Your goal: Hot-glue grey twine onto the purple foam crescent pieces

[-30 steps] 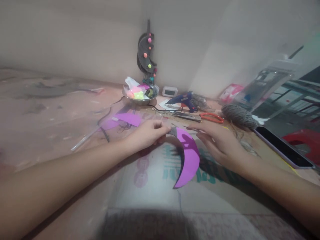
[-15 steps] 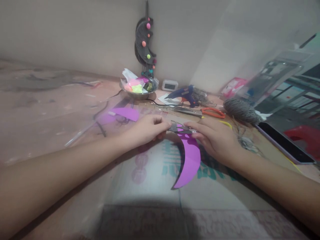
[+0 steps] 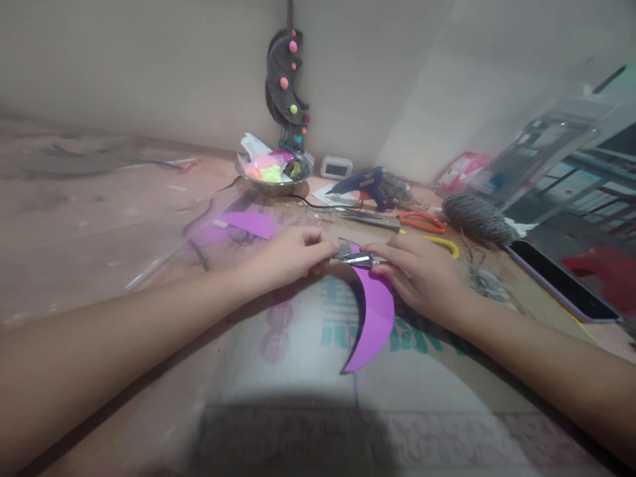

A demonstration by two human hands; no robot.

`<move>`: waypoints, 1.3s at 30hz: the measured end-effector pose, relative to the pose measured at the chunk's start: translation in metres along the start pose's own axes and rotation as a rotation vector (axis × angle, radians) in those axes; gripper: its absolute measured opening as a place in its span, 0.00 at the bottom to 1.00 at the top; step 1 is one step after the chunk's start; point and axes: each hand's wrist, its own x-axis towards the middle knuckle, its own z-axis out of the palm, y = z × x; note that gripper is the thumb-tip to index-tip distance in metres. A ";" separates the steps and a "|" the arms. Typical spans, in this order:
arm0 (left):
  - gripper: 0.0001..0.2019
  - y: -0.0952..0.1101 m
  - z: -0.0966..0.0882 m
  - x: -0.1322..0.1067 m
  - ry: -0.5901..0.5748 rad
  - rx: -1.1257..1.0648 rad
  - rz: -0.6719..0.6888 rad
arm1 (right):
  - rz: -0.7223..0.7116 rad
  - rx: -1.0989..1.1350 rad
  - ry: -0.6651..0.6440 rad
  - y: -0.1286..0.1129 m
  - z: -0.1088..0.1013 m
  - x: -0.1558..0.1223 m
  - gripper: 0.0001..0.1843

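A purple paper crescent (image 3: pixel 376 318) with a dark edge hangs down toward me, its lower tip over the cardboard. My left hand (image 3: pixel 303 250) pinches a small grey piece (image 3: pixel 344 249) at the crescent's upper end; whether it is yarn or felt I cannot tell. In my right hand (image 3: pixel 427 271) is a pair of small scissors (image 3: pixel 360 259), with the blades pointing left across the crescent's top, close together beside the left fingertips. The fingers hide the scissors' handles. A curved yellow handle (image 3: pixel 447 246) shows behind the right hand; what it belongs to is hidden.
Behind the hands lie orange-handled scissors (image 3: pixel 422 222), a blue glue gun (image 3: pixel 365 185) and a grey yarn ball (image 3: pixel 477 217). A phone (image 3: pixel 561 281) is at the right. A metal bowl (image 3: pixel 275 187) stands below a hanging grey crescent ornament (image 3: pixel 283 79). Purple paper (image 3: pixel 248 224) lies at left.
The scissor blades, parted half a second ago, have come together at the crescent's top. Both hands stay in nearly the same place; the whole view has shifted slightly.
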 end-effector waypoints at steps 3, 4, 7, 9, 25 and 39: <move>0.16 -0.001 0.000 0.000 0.001 -0.001 -0.005 | 0.014 0.017 -0.003 0.001 0.000 0.000 0.17; 0.16 -0.001 -0.001 0.001 0.003 0.000 -0.009 | 0.019 0.021 -0.005 0.001 0.000 -0.001 0.17; 0.17 -0.001 -0.001 0.002 -0.002 -0.004 -0.019 | 0.032 0.036 -0.011 0.000 0.000 -0.001 0.18; 0.16 -0.001 -0.002 0.002 -0.010 -0.023 -0.023 | 0.039 0.051 -0.009 0.000 0.000 0.000 0.18; 0.14 -0.004 -0.003 0.001 -0.151 -0.318 -0.003 | 0.040 0.142 0.043 -0.002 -0.006 0.000 0.19; 0.15 -0.008 -0.001 0.001 -0.180 -0.332 0.008 | -0.010 0.222 0.090 -0.001 -0.009 0.000 0.15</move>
